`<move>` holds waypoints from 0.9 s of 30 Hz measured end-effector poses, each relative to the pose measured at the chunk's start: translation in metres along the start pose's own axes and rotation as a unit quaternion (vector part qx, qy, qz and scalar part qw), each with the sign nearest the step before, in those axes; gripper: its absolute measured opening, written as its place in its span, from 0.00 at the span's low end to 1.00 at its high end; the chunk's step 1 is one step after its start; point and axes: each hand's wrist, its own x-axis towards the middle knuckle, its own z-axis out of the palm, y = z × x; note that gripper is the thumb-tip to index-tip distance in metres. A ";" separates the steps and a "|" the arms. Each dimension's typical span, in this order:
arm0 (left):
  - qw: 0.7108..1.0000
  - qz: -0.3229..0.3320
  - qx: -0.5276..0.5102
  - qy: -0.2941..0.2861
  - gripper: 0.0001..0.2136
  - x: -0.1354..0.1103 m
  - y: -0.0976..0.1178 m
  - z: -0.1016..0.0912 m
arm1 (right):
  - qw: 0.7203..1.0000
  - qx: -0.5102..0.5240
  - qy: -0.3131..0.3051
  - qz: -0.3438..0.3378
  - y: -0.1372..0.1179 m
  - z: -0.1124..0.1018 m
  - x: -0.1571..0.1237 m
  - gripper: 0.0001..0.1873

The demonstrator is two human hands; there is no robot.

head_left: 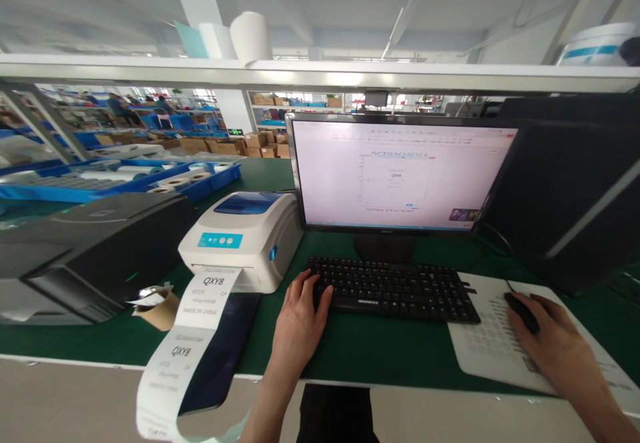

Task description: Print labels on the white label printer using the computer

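Note:
My left hand (300,316) rests at the left end of a black keyboard (390,291), fingers apart on the keys. Under my right hand (553,340) is a black computer mouse (521,312), which the fingers wrap around on a white printed mat (480,343). Behind the keyboard a monitor (340,183) shows a label preview reading QXY8. To the left, a white label printer (240,230) has a long strip of printed labels (193,323) coming from its front and curling down past the table edge.
A dark tablet-like slab (220,363) lies partly under the label strip, overhanging the edge. Left stand a black printer (100,250), a cardboard cup (160,310) and blue trays (220,176) with rolls. A black case (570,196) stands at the right; a shelf (325,76) spans above.

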 end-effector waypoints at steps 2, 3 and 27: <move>1.000 0.006 0.000 0.003 0.17 0.000 0.000 0.000 | 1.000 -0.003 -0.012 0.014 0.003 0.001 -0.001 0.35; 1.000 0.010 0.000 0.004 0.17 0.001 -0.001 0.000 | 1.000 -0.008 -0.015 0.022 0.003 0.001 -0.001 0.36; 1.000 0.007 0.006 -0.004 0.19 0.002 -0.003 0.001 | 0.996 -0.074 -0.020 0.044 0.005 0.000 -0.003 0.34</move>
